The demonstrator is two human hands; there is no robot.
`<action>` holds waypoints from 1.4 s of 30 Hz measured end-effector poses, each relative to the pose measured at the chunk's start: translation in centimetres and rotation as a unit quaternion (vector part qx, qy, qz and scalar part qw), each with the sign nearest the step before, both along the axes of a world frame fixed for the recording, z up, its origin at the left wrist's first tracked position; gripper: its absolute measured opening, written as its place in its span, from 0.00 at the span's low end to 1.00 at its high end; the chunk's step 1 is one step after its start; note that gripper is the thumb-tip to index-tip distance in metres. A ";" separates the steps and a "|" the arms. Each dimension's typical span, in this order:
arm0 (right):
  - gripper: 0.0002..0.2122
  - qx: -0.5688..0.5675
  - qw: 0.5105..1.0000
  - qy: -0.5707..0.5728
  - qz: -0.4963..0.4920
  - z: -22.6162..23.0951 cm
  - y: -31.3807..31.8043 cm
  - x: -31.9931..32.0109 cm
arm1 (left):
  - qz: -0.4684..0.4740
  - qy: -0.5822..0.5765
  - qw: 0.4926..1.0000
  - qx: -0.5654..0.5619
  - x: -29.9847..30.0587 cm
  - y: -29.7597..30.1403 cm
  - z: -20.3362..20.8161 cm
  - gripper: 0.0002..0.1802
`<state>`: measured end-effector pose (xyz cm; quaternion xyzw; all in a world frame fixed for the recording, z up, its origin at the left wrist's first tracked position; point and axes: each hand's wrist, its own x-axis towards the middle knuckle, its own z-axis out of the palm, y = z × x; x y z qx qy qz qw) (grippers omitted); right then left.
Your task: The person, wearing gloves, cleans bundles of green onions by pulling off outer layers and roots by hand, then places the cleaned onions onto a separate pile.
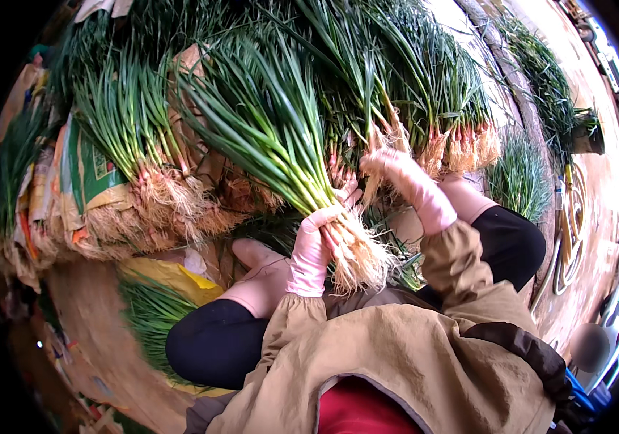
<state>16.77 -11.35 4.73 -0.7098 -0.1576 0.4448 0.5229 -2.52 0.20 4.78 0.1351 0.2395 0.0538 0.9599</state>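
Observation:
My left hand (314, 249), in a pink glove, is closed round the lower stalks of a thick bunch of green garlic (280, 155). The leaves point up and to the left, and its pale, tangled roots (358, 262) hang below my fist. My right hand (395, 172), gloved the same, is to the right of that bunch, over the root ends of more stalks (378, 108). Its fingers are smeared by motion, so I cannot make out whether they grip a stalk.
Heaps of green garlic lie ahead, with a rooted pile (161, 195) at left and bundles (468, 141) at right. More leaves (151, 318) rest on a yellow sack (172, 278) by my left knee. A coiled hose (573, 231) lies on the floor at far right.

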 end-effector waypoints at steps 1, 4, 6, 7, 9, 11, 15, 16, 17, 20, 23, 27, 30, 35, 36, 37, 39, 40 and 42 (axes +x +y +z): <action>0.13 0.037 0.998 0.043 -0.014 0.0 0.2 -3.0 | -0.038 0.009 0.999 0.036 -0.7 0.5 -1.7 0.19; 0.13 0.109 0.975 0.188 -0.053 -2.8 0.8 -6.2 | -0.034 0.102 0.993 0.052 0.4 -0.6 -0.6 0.14; 0.11 0.059 0.976 0.158 -0.137 -2.7 2.3 -5.7 | -0.042 0.135 0.987 0.072 0.3 -0.9 -0.5 0.12; 0.11 0.035 0.979 0.154 -0.129 -2.9 2.9 -4.8 | -0.063 0.141 0.983 0.095 0.2 -1.2 -1.0 0.13; 0.11 0.025 0.989 0.097 -0.111 -2.7 3.2 -4.0 | -0.087 0.129 0.980 0.121 0.2 -1.7 -1.3 0.13; 0.12 -0.067 0.987 -0.124 -0.073 -2.3 2.6 -4.6 | -0.097 0.154 0.973 0.141 0.5 -1.9 -0.9 0.13; 0.12 -0.100 0.899 -0.422 0.058 -2.2 2.1 -7.8 | -0.125 0.168 0.967 0.143 -0.2 -0.8 -2.2 0.12; 0.12 -0.119 0.892 -0.428 0.084 -1.6 2.1 -7.5 | -0.109 0.140 0.978 0.109 -0.4 -0.8 -2.2 0.12; 0.08 -0.081 0.923 -0.375 0.031 -1.7 2.0 -7.2 | -0.092 0.113 0.986 0.075 -0.5 -0.8 -2.2 0.13; 0.13 0.142 0.971 0.089 -0.169 -5.7 1.6 -4.7 | -0.060 0.006 0.997 -0.057 -0.1 -1.3 -0.6 0.16; 0.14 0.106 0.969 0.185 -0.127 -1.4 3.9 -5.3 | -0.025 0.014 0.998 -0.063 -0.8 -0.7 0.0 0.18; 0.16 0.001 0.991 -0.124 -0.051 -2.3 4.3 -4.7 | -0.067 0.037 0.995 -0.058 -0.5 -0.7 0.6 0.19; 0.14 -0.053 0.974 -0.203 -0.082 -3.5 5.1 -5.3 | -0.093 0.041 0.994 -0.041 -0.9 -0.5 -0.9 0.17; 0.09 0.035 0.891 0.342 -0.296 -3.0 7.5 -5.4 | -0.015 -0.021 0.994 -0.102 -1.0 -0.8 0.2 0.18; 0.07 0.072 0.846 0.403 -0.342 -3.8 7.3 -3.8 | -0.054 -0.040 0.990 -0.126 -1.4 -0.6 0.5 0.18; 0.06 0.206 0.771 0.495 -0.345 -7.3 6.3 -1.5 | -0.060 -0.085 0.988 -0.111 -1.2 -0.8 0.2 0.20; 0.06 0.202 0.963 0.109 -0.144 -15.2 1.0 1.8 | -0.044 -0.082 0.990 -0.102 0.1 -2.1 -0.1 0.22; 0.03 0.082 0.991 0.078 -0.075 -14.4 2.2 -0.3 | -0.036 -0.079 0.992 -0.097 -1.1 -0.9 -0.5 0.23; 0.02 -0.194 0.914 -0.083 0.346 -17.1 -3.7 -2.8 | -0.037 -0.123 0.984 -0.126 -0.6 -0.6 0.6 0.29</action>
